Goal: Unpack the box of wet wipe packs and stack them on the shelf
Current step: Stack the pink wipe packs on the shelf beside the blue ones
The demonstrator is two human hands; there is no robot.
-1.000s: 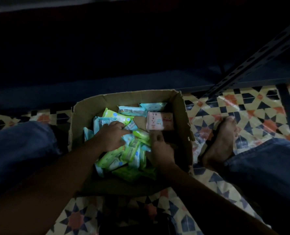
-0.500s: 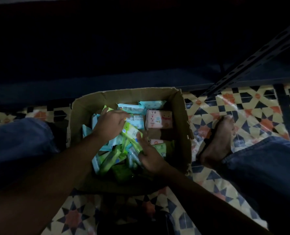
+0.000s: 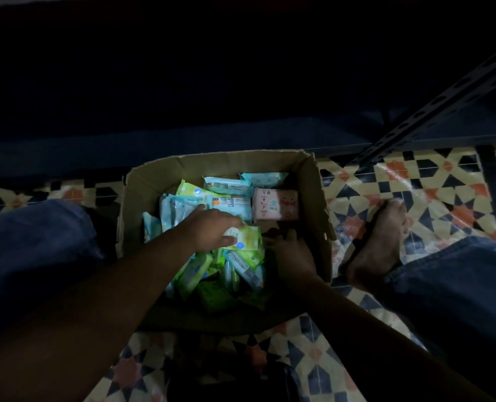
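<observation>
I'm gathering packs: my left hand (image 3: 212,227) grips a green pack (image 3: 248,237) in the box (image 3: 316,198); my right hand's (image 3: 291,253) grip I can't tell. Next, lift toward twelve o'clock, the shelf (image 3: 241,140).

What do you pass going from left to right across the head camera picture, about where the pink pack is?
Blue trouser leg → cardboard box's left wall → blue wipe packs → pink wipe pack → box's right wall → bare foot → patterned floor tiles.
</observation>
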